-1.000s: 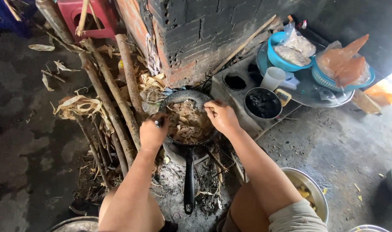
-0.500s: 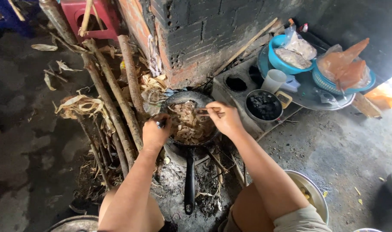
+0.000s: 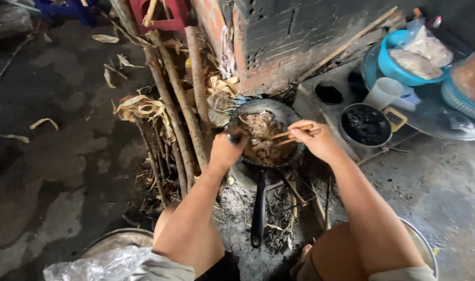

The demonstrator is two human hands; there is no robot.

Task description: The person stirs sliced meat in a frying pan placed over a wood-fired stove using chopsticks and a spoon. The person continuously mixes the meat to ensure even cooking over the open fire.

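Note:
A black frying pan point(image 3: 288, 113) full of pale brownish food point(image 3: 258, 136) sits over ash and embers, its long handle point(image 3: 258, 208) pointing toward me. My left hand point(image 3: 226, 151) is closed on a small dark tool at the pan's left rim; what the tool is I cannot make out. My right hand point(image 3: 316, 140) grips wooden chopsticks point(image 3: 292, 134), their tips in the food.
Long firewood sticks point(image 3: 170, 104) and dry husks lie left of the pan. A brick wall point(image 3: 279, 41) rises behind. At right stand a dark pot point(image 3: 365, 125), a white cup point(image 3: 382, 92), a blue basin point(image 3: 394, 62) and a tray. Metal bowls point(image 3: 422, 244) flank my knees.
The view shifted slightly. My right hand drew back a little to the right, with the chopsticks now pointing left into the food. The left hand stays at the pan's rim.

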